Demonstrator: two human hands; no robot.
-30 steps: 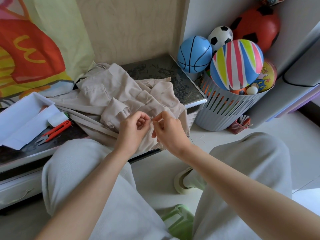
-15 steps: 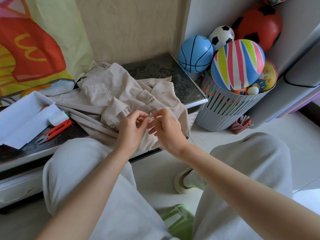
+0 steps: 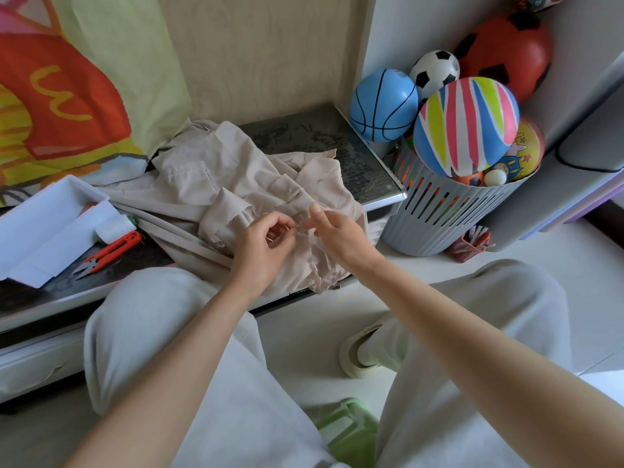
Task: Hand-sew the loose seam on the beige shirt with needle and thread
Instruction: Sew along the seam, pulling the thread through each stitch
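Nearest the camera, a pale green plastic stool (image 3: 347,430) shows between the person's knees in light grey trousers (image 3: 175,332), and a cream slipper (image 3: 354,356) rests on the white floor. Above the knees both hands meet over the front edge of a low white cabinet with a dark glass top (image 3: 364,163). The left hand (image 3: 260,241) is curled, its thumb and forefinger pinching what looks like a thin needle (image 3: 297,227), too small to make out fully. The right hand (image 3: 337,231) is narrowly curled with its fingertips just beside the left's; whether it grips thread or cloth I cannot tell. Under both hands lies the crumpled beige cotton shirt (image 3: 229,190), spread across the middle of the top, with one fold hanging over the front edge. Near the left end, red-handled thread snips (image 3: 111,251) lie by the front edge, touching a small white spool (image 3: 113,228) beside an open white cardboard box (image 3: 50,224). Behind these, at the back left corner, leans a big printed bag in red, yellow and green (image 3: 67,96). Off the right end, on the floor, stands a grey slatted plastic basket (image 3: 456,214) heaped with balls: a rainbow-striped ball (image 3: 466,126), a blue basketball-patterned ball (image 3: 383,106), a small black-and-white football (image 3: 435,70) and, farthest, a red ball with black patches (image 3: 506,55).
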